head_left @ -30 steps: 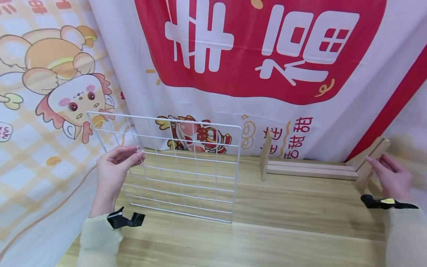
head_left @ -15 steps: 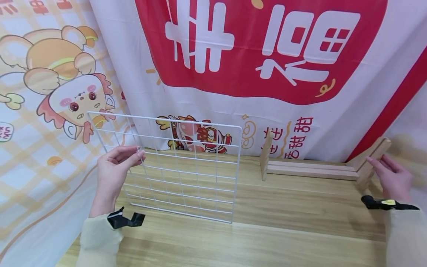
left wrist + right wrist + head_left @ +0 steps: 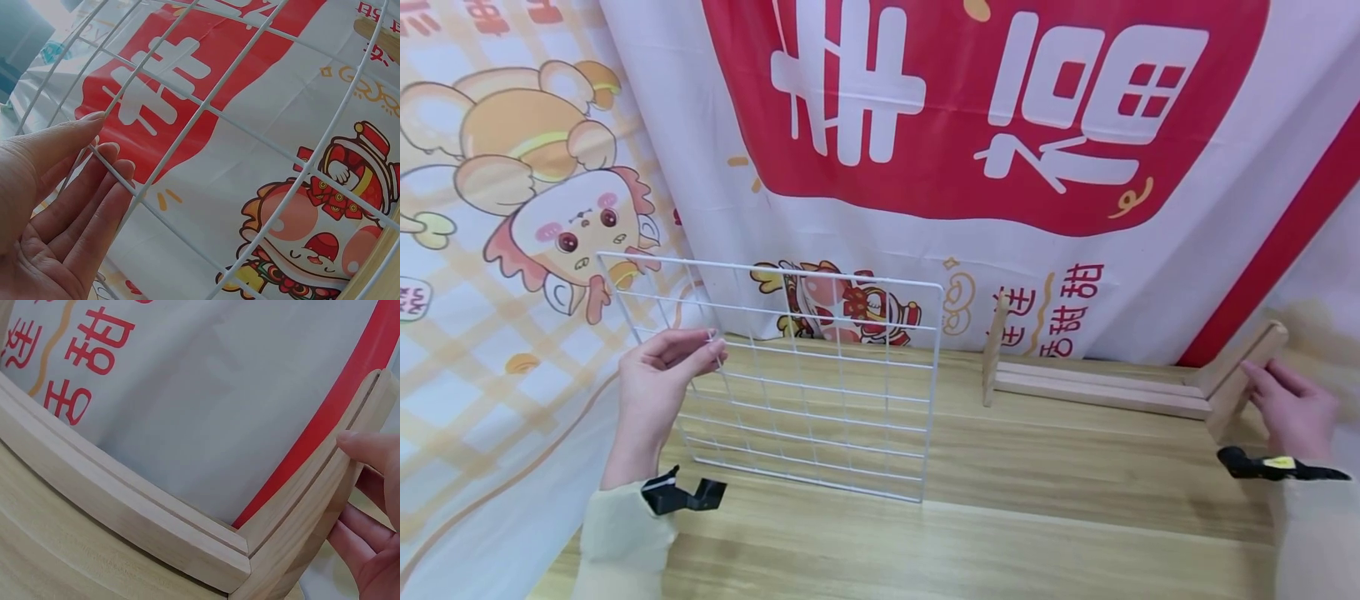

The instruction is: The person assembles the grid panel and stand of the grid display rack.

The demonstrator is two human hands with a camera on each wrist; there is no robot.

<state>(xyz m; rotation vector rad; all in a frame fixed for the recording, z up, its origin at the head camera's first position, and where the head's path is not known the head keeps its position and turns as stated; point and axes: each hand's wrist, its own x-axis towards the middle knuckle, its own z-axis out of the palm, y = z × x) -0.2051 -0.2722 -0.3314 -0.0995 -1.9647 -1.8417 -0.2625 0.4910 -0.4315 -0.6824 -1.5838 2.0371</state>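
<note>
A white wire grid panel (image 3: 820, 379) stands tilted over the wooden table at the left of centre in the head view. My left hand (image 3: 662, 375) pinches one of its wires near the left side; thumb and fingertips meet at a crossing in the left wrist view. To the right is a wooden frame (image 3: 1097, 390), a grooved bar with an upright at each end. My right hand (image 3: 1292, 408) holds the right upright (image 3: 312, 500), thumb on the near face and fingers behind it. A groove runs along both the bar (image 3: 125, 494) and that upright.
The wooden table (image 3: 1060, 517) spreads in front of both hands. A white and red printed cloth (image 3: 970, 200) hangs behind the table, close to the frame. Another cloth with a cartoon animal (image 3: 557, 225) hangs at the left.
My right hand has moved slightly right and toward me, and the right end of the wooden frame has swung with it. The left hand and the grid panel have stayed in place.
</note>
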